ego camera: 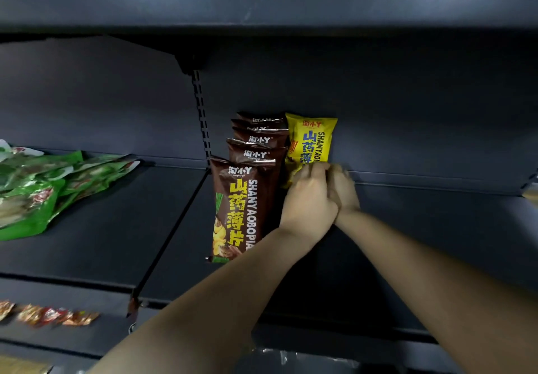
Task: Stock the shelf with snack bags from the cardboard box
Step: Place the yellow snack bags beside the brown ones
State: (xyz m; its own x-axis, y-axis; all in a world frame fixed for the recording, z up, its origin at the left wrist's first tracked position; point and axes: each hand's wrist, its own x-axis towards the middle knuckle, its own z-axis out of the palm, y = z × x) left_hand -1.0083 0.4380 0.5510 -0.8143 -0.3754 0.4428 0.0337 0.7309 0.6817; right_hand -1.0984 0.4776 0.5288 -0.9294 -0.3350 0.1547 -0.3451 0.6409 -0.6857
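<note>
Both hands sit together at the base of the yellow snack bag [310, 143], at the back of the shelf [422, 228]. Left hand [308, 202]: fingers curled round the bag's lower edge, knuckles toward camera. Right hand [343, 188]: tucked just behind and touching the left, fingers bent forward at the bag's bottom right corner. It looks like a grip, but the fingertips are hidden, so I can't confirm it.

The yellow bag stands upright against the back panel, at roughly 12 o'clock from the hands. It's the first of its colour here.

At 9 o'clock from the hands is a row of brown snack bags [244, 207], standing one behind another front to back. The rearmost ones touch the yellow bag's left side.

Handling, as a judgement:
- Puffed foil-type pillow bag, so light, soft and air-filled. Contents are likely brittle chips; don't squeeze the belly.
- The film looks glossy and probably slippery.
- Best hold is the crimped seam at top or bottom, or a light cradle on both side edges.
- With a narrow base it will tip easily, so lean it on the back panel or the brown row.

Further out at 9 o'clock lies a loose pile of green bags [43, 190] on the neighbouring shelf bay. At 8 o'clock, small red packets [49, 314] sit on a lower shelf. The cardboard box is not in view.
</note>
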